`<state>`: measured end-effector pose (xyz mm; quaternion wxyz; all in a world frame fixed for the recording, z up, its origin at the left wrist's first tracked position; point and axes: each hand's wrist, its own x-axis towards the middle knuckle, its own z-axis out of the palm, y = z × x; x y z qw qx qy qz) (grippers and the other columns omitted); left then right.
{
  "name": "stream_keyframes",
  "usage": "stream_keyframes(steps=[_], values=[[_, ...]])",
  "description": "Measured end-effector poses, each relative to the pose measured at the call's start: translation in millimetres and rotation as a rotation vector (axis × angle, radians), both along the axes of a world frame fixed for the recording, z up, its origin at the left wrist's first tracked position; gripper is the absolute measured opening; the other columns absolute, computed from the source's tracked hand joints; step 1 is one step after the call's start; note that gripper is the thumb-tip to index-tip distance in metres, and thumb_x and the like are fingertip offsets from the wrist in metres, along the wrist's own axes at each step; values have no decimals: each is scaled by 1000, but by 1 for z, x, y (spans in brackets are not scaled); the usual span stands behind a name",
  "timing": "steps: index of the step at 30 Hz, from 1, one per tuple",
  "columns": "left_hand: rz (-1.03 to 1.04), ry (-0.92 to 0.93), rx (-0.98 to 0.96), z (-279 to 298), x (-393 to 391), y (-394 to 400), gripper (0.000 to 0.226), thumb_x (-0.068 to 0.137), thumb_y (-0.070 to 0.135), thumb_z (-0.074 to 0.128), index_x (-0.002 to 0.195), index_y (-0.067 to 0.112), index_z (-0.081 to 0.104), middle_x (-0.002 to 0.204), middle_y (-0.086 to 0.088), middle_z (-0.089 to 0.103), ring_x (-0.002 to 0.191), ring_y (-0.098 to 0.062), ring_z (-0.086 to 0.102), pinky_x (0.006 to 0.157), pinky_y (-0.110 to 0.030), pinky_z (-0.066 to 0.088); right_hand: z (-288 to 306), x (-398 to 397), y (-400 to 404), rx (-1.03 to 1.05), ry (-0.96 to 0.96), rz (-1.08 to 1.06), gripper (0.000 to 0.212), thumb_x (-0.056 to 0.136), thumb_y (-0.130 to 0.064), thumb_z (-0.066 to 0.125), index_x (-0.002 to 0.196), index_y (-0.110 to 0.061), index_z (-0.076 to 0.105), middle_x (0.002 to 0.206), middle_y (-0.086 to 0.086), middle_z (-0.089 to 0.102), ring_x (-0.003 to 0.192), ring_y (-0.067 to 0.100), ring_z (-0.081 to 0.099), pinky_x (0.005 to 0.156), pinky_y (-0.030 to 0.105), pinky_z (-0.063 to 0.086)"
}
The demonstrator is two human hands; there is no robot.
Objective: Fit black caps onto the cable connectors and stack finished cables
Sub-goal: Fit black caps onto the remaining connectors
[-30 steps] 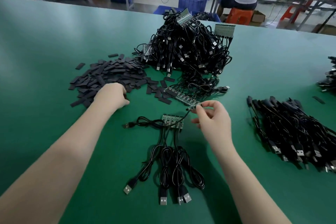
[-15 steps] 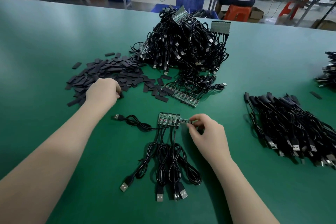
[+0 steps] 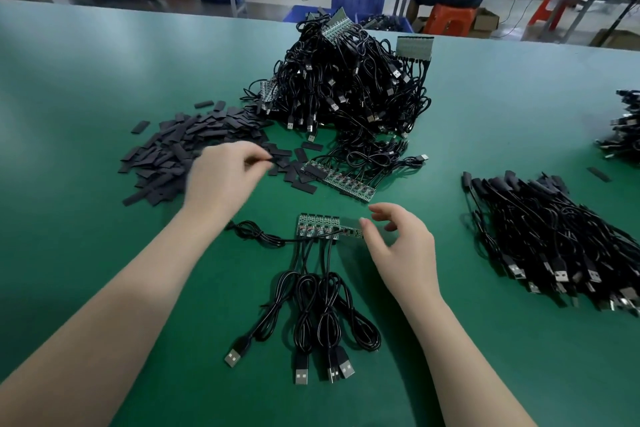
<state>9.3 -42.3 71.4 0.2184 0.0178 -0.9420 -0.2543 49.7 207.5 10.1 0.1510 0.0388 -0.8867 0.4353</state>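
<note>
On the left of the green work table, a loose heap of flat black rectangular caps lies spread across the surface. Just right of that heap, the left hand is raised slightly off the table, its fingers curled and its thumb and forefinger pinching one thin black cap; the hand is motion-blurred. Behind it, toward the far edge, stands a tall tangled pile of black USB cables with green connector boards, and a strip of small green circuit-board connectors lies at the pile's near foot. At the centre front, a short strip of green connector boards lies flat, its black coiled cables with USB plugs trailing toward the viewer. One separated green connector sits at the strip's right end. The right hand hovers just beside it, fingers loosely spread and holding nothing; whether the thumb tip touches the connector cannot be told. To the right lies a neat stack of black cables, plugs facing the viewer.
</note>
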Motion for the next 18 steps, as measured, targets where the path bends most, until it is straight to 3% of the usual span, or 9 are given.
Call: stream_keyframes(steps=[2, 4, 7, 10, 13, 18], values=[[-202, -72, 112, 5, 11, 30, 11, 85, 31, 73, 96, 32, 74, 79, 30, 62, 68, 12, 60, 63, -5, 42, 3, 1, -1, -143, -6, 33, 21, 92, -30, 66, 113, -35, 65, 89, -19, 67, 84, 1, 57, 69, 18, 41], [-350, -165, 220, 3, 20, 58, 15, 84, 28, 74, 94, 39, 70, 76, 31, 61, 71, 15, 60, 62, 0, 43, 6, 3, -3, -316, -19, 77, 22, 92, -27, 68, 111, -39, 67, 82, -19, 68, 69, -1, 56, 59, 11, 40], [-455, -261, 432, -9, 28, 86, 25, 84, 23, 74, 93, 43, 63, 73, 18, 70, 58, 9, 60, 59, -4, 44, 10, 2, -1, -489, -34, 87, 19, 90, -19, 71, 102, -34, 73, 78, -13, 72, 65, 1, 58, 61, 13, 44], [-423, -257, 567, -20, 30, 99, 25, 83, 21, 75, 95, 41, 64, 79, 14, 71, 62, 7, 63, 63, -7, 48, 13, 0, 2, -561, -44, 53, 19, 88, -12, 73, 89, -31, 74, 81, -12, 75, 73, 1, 66, 68, 12, 49], [-408, -166, 544, -30, 35, 104, 27, 80, 15, 76, 93, 39, 71, 85, 20, 71, 74, 5, 67, 72, -12, 53, 13, 0, 3, -612, -80, 27, 18, 88, -11, 72, 85, -29, 75, 81, -11, 76, 75, 3, 69, 70, 15, 52], [-326, 22, 318, -45, 44, 107, 37, 82, 13, 73, 115, 29, 72, 104, 13, 70, 87, 2, 64, 82, -24, 53, 13, 2, 1, -637, -101, 51, 19, 87, -10, 73, 89, -29, 76, 84, -8, 77, 78, 5, 70, 71, 16, 53]])
